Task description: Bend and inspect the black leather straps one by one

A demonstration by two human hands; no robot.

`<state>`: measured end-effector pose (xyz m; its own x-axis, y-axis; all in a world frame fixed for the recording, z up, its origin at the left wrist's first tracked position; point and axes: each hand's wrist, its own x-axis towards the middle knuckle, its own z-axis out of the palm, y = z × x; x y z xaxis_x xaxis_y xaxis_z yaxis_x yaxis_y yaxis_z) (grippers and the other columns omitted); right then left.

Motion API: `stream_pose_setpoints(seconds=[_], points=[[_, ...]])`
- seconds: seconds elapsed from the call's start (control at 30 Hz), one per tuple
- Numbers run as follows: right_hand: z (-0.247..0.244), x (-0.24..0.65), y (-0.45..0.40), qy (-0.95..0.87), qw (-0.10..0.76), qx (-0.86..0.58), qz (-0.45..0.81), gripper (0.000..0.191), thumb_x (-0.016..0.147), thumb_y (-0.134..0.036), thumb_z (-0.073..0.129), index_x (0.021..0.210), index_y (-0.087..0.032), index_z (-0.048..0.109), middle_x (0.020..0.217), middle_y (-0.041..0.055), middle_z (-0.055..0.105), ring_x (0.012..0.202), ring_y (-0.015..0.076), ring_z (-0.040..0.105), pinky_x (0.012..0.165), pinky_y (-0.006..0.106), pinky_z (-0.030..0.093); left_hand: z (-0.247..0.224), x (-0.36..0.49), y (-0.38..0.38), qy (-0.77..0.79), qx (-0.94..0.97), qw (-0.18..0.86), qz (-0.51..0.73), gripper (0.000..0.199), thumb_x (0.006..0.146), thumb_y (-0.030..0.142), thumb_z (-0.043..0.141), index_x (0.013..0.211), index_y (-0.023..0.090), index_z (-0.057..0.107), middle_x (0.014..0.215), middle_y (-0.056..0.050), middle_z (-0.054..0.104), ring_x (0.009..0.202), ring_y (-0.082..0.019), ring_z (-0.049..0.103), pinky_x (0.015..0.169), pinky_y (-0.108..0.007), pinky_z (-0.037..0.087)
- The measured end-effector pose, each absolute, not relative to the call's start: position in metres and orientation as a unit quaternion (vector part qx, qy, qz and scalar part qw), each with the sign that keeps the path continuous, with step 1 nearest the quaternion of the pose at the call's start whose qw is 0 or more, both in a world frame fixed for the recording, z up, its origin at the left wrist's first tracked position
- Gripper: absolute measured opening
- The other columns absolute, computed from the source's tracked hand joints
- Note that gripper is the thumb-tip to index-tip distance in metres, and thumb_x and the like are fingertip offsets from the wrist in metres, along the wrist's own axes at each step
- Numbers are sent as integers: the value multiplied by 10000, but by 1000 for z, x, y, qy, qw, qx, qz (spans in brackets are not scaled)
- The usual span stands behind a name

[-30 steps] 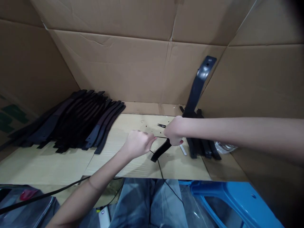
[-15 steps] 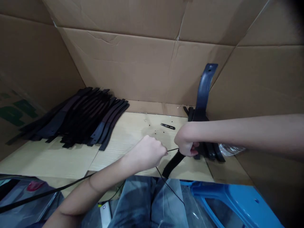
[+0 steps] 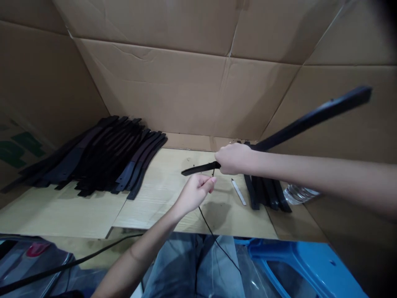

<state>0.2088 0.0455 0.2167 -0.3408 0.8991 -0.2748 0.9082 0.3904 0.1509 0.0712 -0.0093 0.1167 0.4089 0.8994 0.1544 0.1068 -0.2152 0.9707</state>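
Note:
My right hand (image 3: pixel 234 159) is closed around a long black curved strip (image 3: pixel 313 119), held above the table with its short end pointing left. Just below and left of it, my left hand (image 3: pixel 196 191) pinches a thin black cord (image 3: pixel 214 240). The cord runs up to the strip near my right fingers and hangs down over my lap. A pile of black strips (image 3: pixel 105 153) lies at the left of the table, and several more strips (image 3: pixel 273 194) lie under and beyond my right forearm. A thin white stick-like object (image 3: pixel 238 192) rests on the table.
Cardboard walls (image 3: pixel 155 87) enclose the table (image 3: pixel 149 215) at the back and sides. Clear crumpled plastic (image 3: pixel 299 194) sits at the right. A blue plastic stool (image 3: pixel 313 260) stands below the right front edge. A dark cable (image 3: pixel 77 261) crosses the lower left.
The held strip has swung from upright to slanting, its far end now at upper right. My right hand moved up and left, my left hand slightly up. The black snips are no longer visible; the white object shows.

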Motion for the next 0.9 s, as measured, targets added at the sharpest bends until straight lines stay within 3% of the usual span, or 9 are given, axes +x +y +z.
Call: stream_pose_setpoints(seconds=[0.07,0.2,0.43,0.7,0.9], points=[[219,211,44,823,165,543,19,211,706,-217,594,846,-114,713,830,194,680,809,334,662,612,369,469,109,71,-8,371,621,544,426,443,857,463,509,533,165,462,476,55,268,448,-75,215,451,-242,139],[206,217,43,833,90,546,-7,222,731,-272,529,810,-132,683,754,149,658,680,251,630,511,291,387,96,69,-9,359,551,592,466,464,846,509,532,547,163,453,451,72,238,432,-60,170,445,-244,99],[176,218,40,806,-64,526,-263,180,681,-269,552,553,-174,469,483,-35,387,424,81,355,409,234,216,84,63,-9,372,523,584,497,468,833,504,573,543,159,447,454,82,213,426,-49,155,441,-234,96],[167,216,22,712,-135,474,-500,159,713,-296,560,643,-193,461,490,-78,380,371,49,300,335,184,227,83,53,-8,380,557,547,496,471,833,493,568,528,165,426,467,70,220,442,-57,175,446,-238,109],[150,219,19,629,-147,352,-677,140,657,-171,541,606,-196,413,454,-112,327,368,28,232,327,154,211,85,46,-5,376,599,521,477,475,827,501,568,522,159,442,475,56,259,451,-62,207,445,-240,128]])
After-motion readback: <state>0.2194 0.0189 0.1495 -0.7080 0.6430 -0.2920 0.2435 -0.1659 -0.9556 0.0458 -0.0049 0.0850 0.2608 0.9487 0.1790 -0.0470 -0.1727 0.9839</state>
